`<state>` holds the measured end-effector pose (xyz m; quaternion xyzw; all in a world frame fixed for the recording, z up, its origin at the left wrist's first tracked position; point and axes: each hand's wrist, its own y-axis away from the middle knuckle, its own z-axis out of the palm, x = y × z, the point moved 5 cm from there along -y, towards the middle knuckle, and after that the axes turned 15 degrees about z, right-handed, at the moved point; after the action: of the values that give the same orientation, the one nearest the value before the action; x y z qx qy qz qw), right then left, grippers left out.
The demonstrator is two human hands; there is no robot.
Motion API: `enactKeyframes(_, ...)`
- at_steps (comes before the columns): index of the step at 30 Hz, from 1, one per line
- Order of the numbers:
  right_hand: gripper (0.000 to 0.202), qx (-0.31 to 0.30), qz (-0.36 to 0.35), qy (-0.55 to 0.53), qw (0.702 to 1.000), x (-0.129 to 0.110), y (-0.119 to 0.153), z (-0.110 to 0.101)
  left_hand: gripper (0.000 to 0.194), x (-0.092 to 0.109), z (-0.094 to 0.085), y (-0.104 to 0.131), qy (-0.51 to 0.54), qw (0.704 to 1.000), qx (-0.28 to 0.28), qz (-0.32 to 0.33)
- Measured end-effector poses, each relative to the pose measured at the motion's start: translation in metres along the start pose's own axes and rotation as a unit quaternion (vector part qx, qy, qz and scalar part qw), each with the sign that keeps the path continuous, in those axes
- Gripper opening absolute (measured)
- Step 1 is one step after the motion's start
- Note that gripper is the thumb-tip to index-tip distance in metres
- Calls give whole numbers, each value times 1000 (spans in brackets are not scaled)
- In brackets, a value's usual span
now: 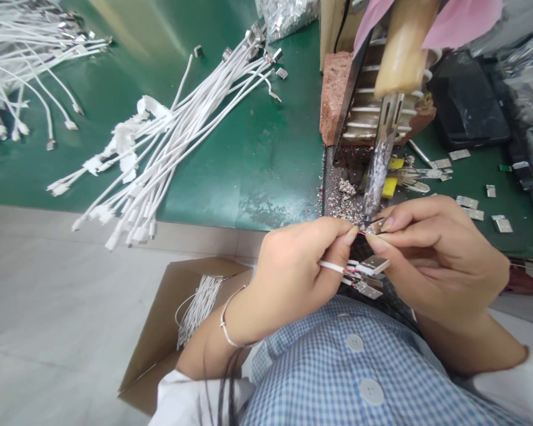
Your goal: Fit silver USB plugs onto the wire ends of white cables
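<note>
My left hand [306, 254] is closed on white USB cables [332, 267], its thumb and forefinger pinching thin red wires. Metal USB plugs [373, 265] hang from cable ends below the fingers. Closed too, my right hand [439, 254] pinches a small metal USB connector [376, 226] between thumb and fingers. The wires and this connector meet right under the tip of a soldering iron [379, 160], whose wooden handle [402, 53] points up. Whether the tip touches the joint I cannot tell; fingers partly cover it.
Bundled white cables [190, 124] lie on the green table [222, 183], with more at far left. A red brick [335, 94] stands beside the iron. Solder crumbs [347, 188], loose connectors [501, 223] and a black phone-like device [468, 100] lie nearby. Below, a cardboard box [160, 331] holds cables.
</note>
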<state>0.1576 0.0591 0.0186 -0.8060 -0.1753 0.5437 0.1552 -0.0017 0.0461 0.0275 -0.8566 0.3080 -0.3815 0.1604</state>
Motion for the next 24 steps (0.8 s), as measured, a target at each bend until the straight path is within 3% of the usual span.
enactKeyframes(6, 23, 2, -4, 20, 1000, -1, 1, -2, 10, 1, -1, 0, -2, 1000, 5, -9)
enactKeyframes(13, 20, -37, -26, 80, 996, -8, 7, 0, 13, 1, 3, 7, 2, 999, -40, -31)
enactKeyframes(24, 21, -89, -1, 38, 995, -8, 25, -12, 13, 8, 11, 16, 66, 994, -67, -47)
